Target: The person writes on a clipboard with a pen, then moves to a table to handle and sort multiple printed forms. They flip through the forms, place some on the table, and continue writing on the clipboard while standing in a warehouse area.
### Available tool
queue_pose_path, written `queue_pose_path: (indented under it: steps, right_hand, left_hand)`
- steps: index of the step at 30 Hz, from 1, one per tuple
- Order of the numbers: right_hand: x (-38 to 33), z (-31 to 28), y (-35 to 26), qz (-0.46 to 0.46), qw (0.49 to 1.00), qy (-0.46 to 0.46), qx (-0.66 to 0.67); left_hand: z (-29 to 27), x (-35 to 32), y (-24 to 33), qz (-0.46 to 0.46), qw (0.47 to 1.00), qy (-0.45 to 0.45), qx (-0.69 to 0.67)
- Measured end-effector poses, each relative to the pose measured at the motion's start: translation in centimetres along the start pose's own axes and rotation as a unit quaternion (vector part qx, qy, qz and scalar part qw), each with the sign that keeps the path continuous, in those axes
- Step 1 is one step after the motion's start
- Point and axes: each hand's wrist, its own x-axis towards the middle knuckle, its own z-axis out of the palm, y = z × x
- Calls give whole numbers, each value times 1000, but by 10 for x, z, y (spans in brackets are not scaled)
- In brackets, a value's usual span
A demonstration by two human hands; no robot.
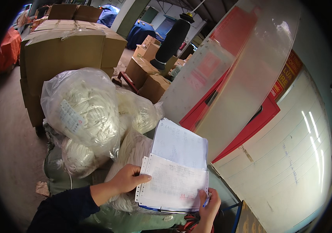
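Observation:
A stack of papers lies on a blue clipboard (156,209) at the lower middle, its metal clip toward me. On top is a printed sheet (173,180) with punched edges and a red stamp; a handwritten sheet (179,143) shows beyond it. My left hand (125,179) grips the printed sheet's left edge, thumb on top and fingers beneath. At the right edge my right hand (210,206) is closed around a blue pen (206,200), its thumb against the paper. Clear plastic bags (92,116) of white cord-like bundles lie just beyond and left.
Large cardboard boxes (63,52) are stacked at the back left, with more boxes (139,70) behind the bags. A red cabinet (247,132) and a white board (278,155) stand close on the right. A black padded cylinder (175,39) hangs overhead. Green sacks (139,220) lie underneath.

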Motion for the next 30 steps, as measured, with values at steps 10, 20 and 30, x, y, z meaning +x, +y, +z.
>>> queue_pose_path:
  steps: [10, 20, 30]
  right_hand:
    - [-3, 5, -8, -6, 1000, 25, -3]
    - [-3, 4, -5, 26, 1000, 4, 5]
    - [-4, 7, -1, 37, 999, 14, 23]
  left_hand:
    - [-2, -1, -2, -8, 1000, 10, 22]
    - [2, -2, -5, 10, 999, 27, -28]
    - [7, -22, 47, 228, 942, 214, 122]
